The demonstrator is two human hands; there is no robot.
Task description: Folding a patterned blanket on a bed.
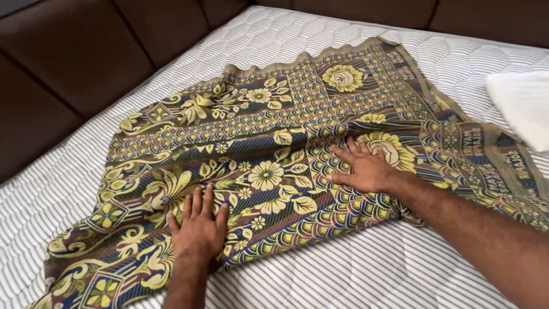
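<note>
A patterned blanket [257, 131] in yellow, blue and brown with flowers and scallops lies spread and partly folded on a striped mattress [354, 269]. My left hand [198, 226] rests flat on the blanket near its front edge, fingers apart and pointing away from me. My right hand [364, 166] presses flat on the blanket further right, next to a large yellow flower, fingers spread toward the left. Neither hand grips the cloth.
A dark brown padded headboard [74, 68] runs along the left and far sides of the bed. A white folded cloth or pillow [523, 106] lies at the right edge. Bare striped mattress shows in front of the blanket and at the far corner.
</note>
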